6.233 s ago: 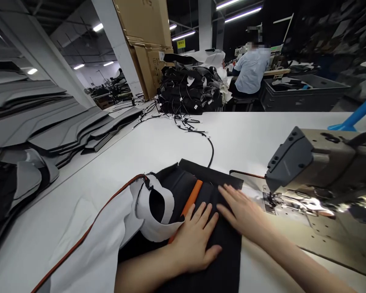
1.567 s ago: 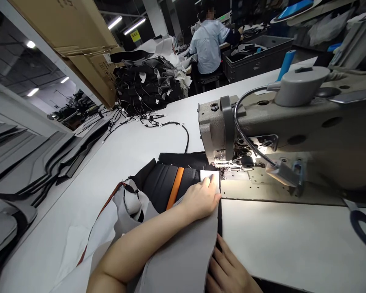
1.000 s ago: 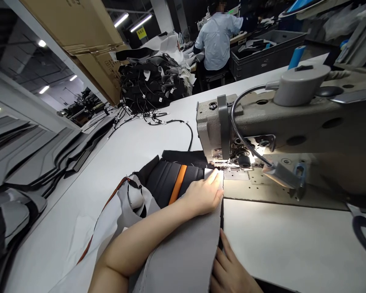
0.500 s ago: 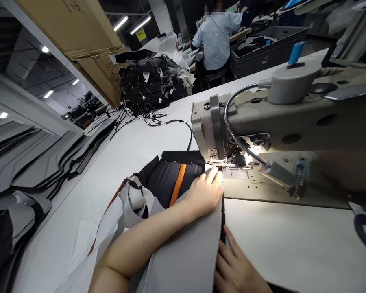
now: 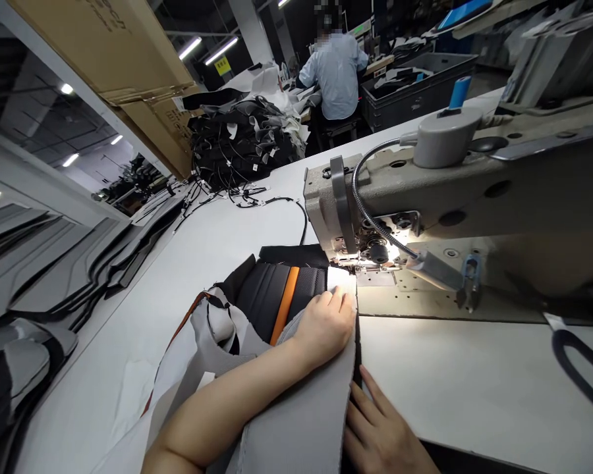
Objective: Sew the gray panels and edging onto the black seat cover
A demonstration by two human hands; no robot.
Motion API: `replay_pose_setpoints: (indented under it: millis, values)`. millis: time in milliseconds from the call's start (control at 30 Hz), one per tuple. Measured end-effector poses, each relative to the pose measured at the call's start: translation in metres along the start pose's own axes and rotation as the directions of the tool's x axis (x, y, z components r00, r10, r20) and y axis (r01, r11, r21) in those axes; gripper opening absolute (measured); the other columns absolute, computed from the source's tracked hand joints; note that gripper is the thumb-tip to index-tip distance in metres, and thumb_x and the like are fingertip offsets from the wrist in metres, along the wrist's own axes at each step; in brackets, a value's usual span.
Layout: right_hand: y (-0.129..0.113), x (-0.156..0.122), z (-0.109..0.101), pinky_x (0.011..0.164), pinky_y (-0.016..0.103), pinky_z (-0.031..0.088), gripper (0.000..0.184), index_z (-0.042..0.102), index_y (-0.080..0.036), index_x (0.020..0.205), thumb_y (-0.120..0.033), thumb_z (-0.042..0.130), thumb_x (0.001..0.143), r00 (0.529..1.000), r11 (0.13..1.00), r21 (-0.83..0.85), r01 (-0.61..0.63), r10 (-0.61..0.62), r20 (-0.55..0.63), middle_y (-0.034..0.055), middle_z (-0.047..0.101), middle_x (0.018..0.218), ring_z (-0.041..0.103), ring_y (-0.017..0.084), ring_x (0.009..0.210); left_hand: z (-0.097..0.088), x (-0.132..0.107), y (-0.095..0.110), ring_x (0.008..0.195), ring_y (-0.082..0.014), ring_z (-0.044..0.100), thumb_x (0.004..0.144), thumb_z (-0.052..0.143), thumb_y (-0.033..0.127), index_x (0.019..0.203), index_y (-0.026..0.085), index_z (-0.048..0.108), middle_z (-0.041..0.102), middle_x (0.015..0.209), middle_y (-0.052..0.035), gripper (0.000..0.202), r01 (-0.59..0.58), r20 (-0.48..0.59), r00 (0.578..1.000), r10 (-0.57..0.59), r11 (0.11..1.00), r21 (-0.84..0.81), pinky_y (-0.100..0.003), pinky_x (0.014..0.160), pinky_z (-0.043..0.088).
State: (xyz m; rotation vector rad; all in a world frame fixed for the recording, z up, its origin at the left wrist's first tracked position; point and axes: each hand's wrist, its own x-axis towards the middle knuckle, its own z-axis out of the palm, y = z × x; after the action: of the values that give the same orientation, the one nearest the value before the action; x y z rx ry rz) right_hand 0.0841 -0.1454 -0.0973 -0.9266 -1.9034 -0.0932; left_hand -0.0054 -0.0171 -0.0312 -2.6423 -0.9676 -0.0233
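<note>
A sewn cover piece (image 5: 304, 401) with grey backing lies at the sewing machine (image 5: 375, 204), its far edge by the lit presser foot and needle area. Folded out on its left side are black quilted panels (image 5: 257, 296) and an orange stripe (image 5: 285, 303). My left hand (image 5: 326, 326) rests on the grey backing just short of the needle, fingers curled and pressed onto the cloth. Lower down, my right hand (image 5: 383, 428) holds the right-hand edge, where a black layer shows beneath; its fingertips are partly hidden by the cloth.
Scissors (image 5: 580, 362) lie at the right of the white table (image 5: 425, 375). A lamp on a bendy metal neck (image 5: 360, 191) hangs before the machine head. Behind are a heap of dark pieces (image 5: 247, 141), cardboard boxes (image 5: 113, 52), a grey bin (image 5: 420, 85) and a seated person (image 5: 338, 76).
My left hand has slid back along the cloth, away from the needle, and its fingers have curled more. The right hand keeps its place on the edge. The view has shifted slightly.
</note>
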Motion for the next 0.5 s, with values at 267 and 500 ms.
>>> replay_pose_setpoints:
  millis: [267,500]
  values:
    - [0.009,-0.001,-0.004,0.104,0.049,0.034,0.033,0.067,-0.019,0.084,-0.008,0.036,0.086,1.0,1.0,0.014,0.015,-0.015,-0.005,0.007,0.066,0.085,0.058,0.026,0.101,0.002,0.011,0.002,0.076,-0.0213,0.052,0.09,0.036,0.017,0.087,0.015,0.059,0.059,0.088,-0.0094,0.023,0.061,0.049,0.997,-0.057,0.995,-0.078,-0.032,0.061,0.044]
    - [0.033,0.014,-0.012,0.1,0.051,0.035,0.023,0.065,-0.02,0.079,-0.007,0.045,0.077,0.99,0.998,0.025,0.061,-0.063,0.125,0.0078,0.065,0.087,0.057,0.027,0.098,0.003,0.036,-0.009,0.092,-0.0224,0.056,0.089,0.036,0.013,0.099,0.011,0.058,0.059,0.101,-0.0126,0.024,0.017,0.149,0.989,-0.001,0.994,-0.106,-0.032,0.076,0.048]
